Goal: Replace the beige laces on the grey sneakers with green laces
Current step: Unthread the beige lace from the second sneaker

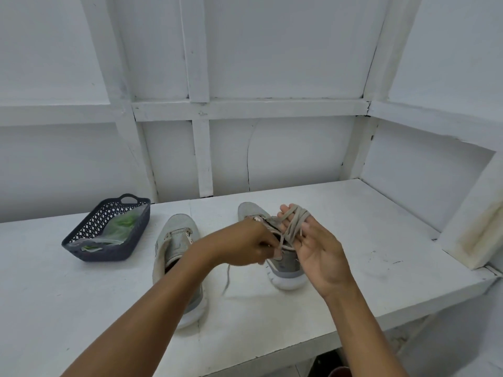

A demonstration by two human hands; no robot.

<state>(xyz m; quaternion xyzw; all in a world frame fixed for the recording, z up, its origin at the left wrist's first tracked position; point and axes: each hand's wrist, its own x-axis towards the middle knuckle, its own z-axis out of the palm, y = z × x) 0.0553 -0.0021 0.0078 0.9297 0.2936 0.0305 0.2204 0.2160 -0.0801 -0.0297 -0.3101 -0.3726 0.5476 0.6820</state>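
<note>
Two grey sneakers stand on the white shelf, toes pointing away from me. The left sneaker (174, 240) has no lace in its eyelets. The right sneaker (285, 265) is partly hidden behind my hands. A beige lace (295, 223) is wound several times round the straight fingers of my right hand (318, 251), which is held palm up above the right sneaker. My left hand (245, 243) pinches the lace close to my right palm. A loose end of the lace (226, 278) hangs down blurred between the sneakers. Green laces (122, 225) lie in a clear bag inside the basket.
A dark blue plastic basket (89, 251) sits at the back left of the white shelf (381, 240). White panelled walls close the shelf at the back and right. A white block (479, 227) leans at the right edge.
</note>
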